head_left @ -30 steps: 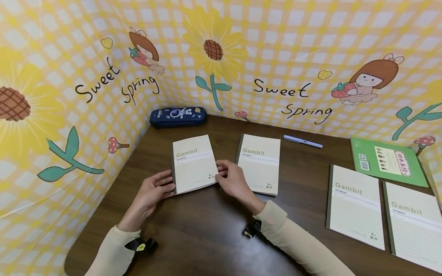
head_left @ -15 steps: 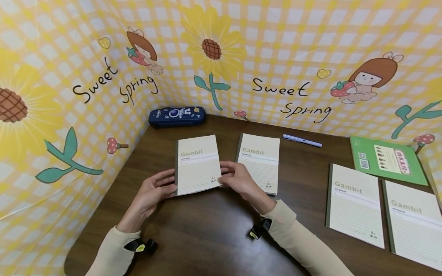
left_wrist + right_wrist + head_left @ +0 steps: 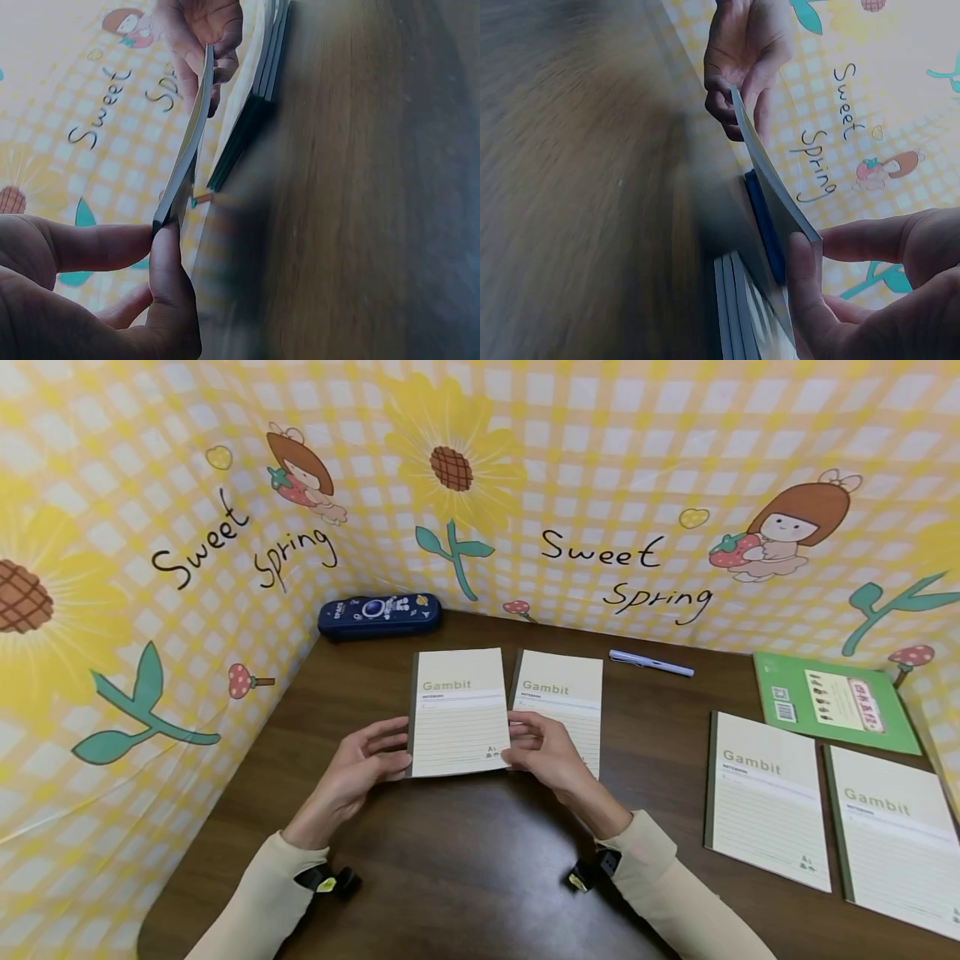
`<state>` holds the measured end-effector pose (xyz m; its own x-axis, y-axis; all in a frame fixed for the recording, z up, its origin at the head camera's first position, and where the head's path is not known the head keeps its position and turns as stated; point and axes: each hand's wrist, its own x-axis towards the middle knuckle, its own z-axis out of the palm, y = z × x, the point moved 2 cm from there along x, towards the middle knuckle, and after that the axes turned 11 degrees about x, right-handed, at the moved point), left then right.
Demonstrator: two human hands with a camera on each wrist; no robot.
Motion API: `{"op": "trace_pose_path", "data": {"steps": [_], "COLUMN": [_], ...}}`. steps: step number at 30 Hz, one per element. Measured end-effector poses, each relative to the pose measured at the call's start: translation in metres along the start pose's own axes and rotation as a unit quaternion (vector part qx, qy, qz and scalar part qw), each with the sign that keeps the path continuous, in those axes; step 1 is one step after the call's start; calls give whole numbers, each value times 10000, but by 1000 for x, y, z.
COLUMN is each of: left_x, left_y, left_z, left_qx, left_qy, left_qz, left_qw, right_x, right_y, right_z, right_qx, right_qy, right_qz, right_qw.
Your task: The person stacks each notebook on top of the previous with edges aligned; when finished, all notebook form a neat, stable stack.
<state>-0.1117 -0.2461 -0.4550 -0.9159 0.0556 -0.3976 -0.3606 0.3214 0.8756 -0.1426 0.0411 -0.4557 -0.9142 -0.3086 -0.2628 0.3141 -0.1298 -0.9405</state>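
Note:
Both hands hold one cream Gambit notebook (image 3: 459, 718) with a dark spine, raised off the table. My left hand (image 3: 360, 768) pinches its spine side near the lower corner, thumb on top. At the opposite lower corner, my right hand (image 3: 551, 756) pinches it between thumb and fingers. Seen edge-on in the left wrist view, the notebook (image 3: 196, 127) bends slightly. Just right of it lies a stack of similar notebooks (image 3: 558, 672), partly covered by the right hand; its layered edges (image 3: 735, 307) show in the right wrist view.
A navy pencil case (image 3: 380, 616) lies at the back left, and a lavender pen (image 3: 651, 663) behind the stack. To the right are a green book (image 3: 832, 702) and two more Gambit notebooks, one nearer (image 3: 772, 802) and one farther right (image 3: 900, 835). Checked cloth (image 3: 600, 460) walls the table.
Both hands have carried the notebook to the right, closer to the stack. It has straightened from a slight tilt. The other things stay in place while the head view shifts a little.

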Motion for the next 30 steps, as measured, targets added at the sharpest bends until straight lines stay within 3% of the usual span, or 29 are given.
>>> {"op": "trace_pose_path", "data": {"steps": [19,30], "left_x": [34,48], "left_y": [27,39], "left_z": [55,82], "left_qx": [329,534], "left_qy": [-398,-583], "left_qz": [407,629], "left_qw": [9978,9949], "right_x": [-29,-42], "right_y": [4,2], "right_z": [-58,-81], "right_qx": [-371,-900], "right_qy": [685,945], "right_qz": [-107,-176], "right_qw": [9969,9913]}}
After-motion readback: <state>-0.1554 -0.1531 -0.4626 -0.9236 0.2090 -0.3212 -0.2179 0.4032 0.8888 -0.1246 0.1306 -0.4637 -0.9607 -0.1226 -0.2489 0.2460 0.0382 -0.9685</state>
